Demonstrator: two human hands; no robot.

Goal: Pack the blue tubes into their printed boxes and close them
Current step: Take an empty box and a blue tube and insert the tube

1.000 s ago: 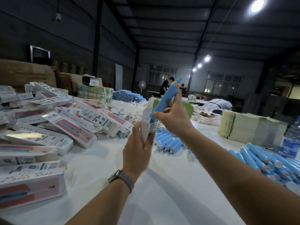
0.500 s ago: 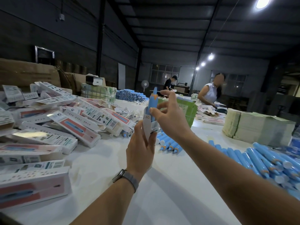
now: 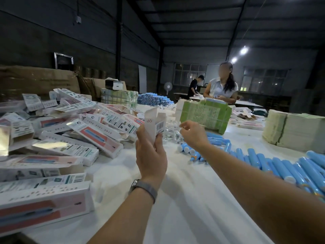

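White tabletop (image 3: 184, 199) stretched under me, loose blue tubes (image 3: 274, 162) lying to my right, and I saw the printed box (image 3: 154, 124) standing upright in my left hand's (image 3: 151, 155) curled grip, flap open, while my right hand (image 3: 192, 133), loose-fingered, empty, hovered just beside its mouth.

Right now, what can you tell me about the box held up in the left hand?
The box is a slim white printed carton, apparently thin card, held upright above the table. Its top end is open, with the tuck flap standing up; red letters mark that flap and a barcode sits on the side facing right. The left hand grips its lower part, hiding the bottom. No tube shows above the opening. The right hand is beside it, not touching.
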